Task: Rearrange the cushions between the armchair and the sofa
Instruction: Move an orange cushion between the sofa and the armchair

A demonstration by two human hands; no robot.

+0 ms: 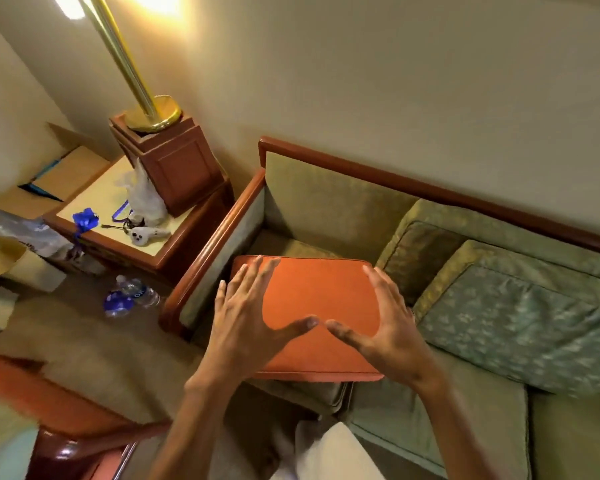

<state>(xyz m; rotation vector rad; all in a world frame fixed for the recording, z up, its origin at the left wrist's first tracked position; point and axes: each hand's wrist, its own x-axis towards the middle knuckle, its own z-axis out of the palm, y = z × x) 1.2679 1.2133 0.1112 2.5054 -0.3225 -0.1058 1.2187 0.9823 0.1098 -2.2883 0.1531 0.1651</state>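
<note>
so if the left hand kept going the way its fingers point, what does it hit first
Most likely the orange cushion: the left hand is spread open over its left edge, fingers pointing up the sofa seat. Depth is unclear, so it may already be touching.

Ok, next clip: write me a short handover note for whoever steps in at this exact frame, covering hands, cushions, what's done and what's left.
Left hand: open, fingers spread over the left part of the orange cushion, gripping nothing.
Right hand: open too, over the cushion's right part.
Contact cannot be confirmed for either hand.
The orange cushion lies flat at the left end of the sofa, beside the armrest.
Two green cushions lean against the sofa's backrest to the right.
Done: orange cushion is on the sofa.
Left: settle it; the armchair is barely in view, so check it.
</note>
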